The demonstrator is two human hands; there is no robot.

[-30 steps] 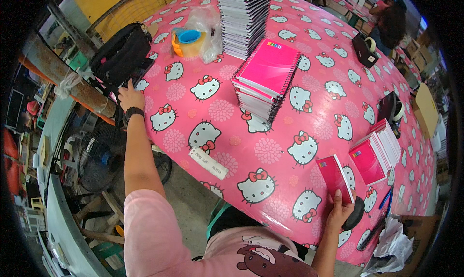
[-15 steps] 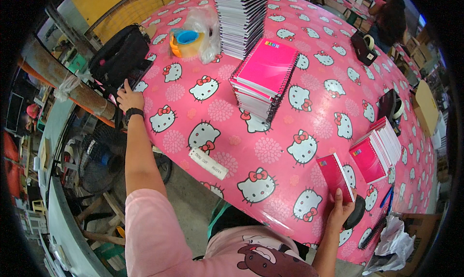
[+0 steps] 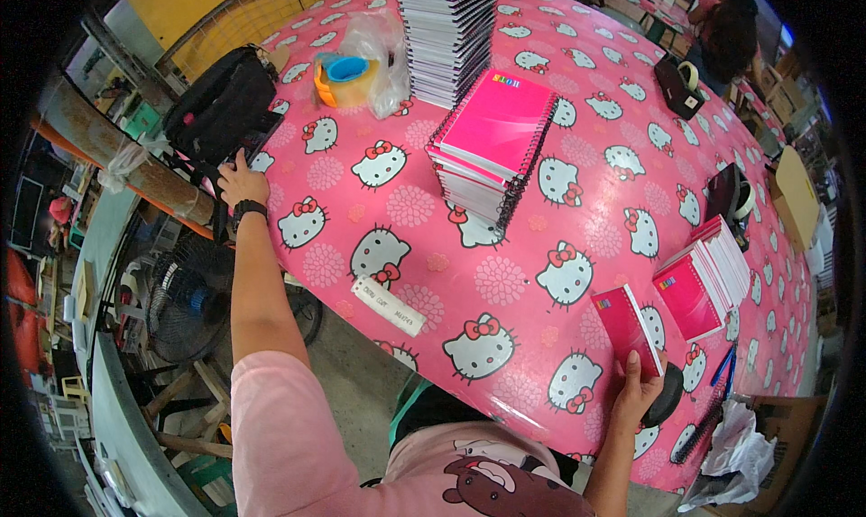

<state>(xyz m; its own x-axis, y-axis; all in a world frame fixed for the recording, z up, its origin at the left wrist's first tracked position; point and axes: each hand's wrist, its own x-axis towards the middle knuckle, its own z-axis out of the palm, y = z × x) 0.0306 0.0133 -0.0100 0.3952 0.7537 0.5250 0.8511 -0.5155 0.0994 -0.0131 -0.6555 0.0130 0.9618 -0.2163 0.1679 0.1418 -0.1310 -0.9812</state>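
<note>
My left hand (image 3: 242, 183), with a black watch on the wrist, rests at the left table edge beside a black bag (image 3: 221, 97). Its fingers are stretched out and apart, with nothing seen in them. At the right, my right hand (image 3: 637, 396) grips the lower end of a small pink notebook (image 3: 624, 327), thumb on the cover. The notebook is tilted up, its white page edge facing right. Close by lies a fanned stack of similar pink notebooks (image 3: 690, 293). A round black object (image 3: 666, 398) is partly behind my right hand.
A short pile of larger pink spiral notebooks (image 3: 501, 124) stands mid-table before a tall notebook stack (image 3: 446, 39). Tape rolls (image 3: 347, 79) and a plastic bag sit to their left. Tape dispensers (image 3: 680, 86), blue pens (image 3: 722, 368) and crumpled plastic (image 3: 735, 454) lie at the right.
Both hands stay in nearly the same places, the right still holding the small notebook. The view has shifted very slightly.
</note>
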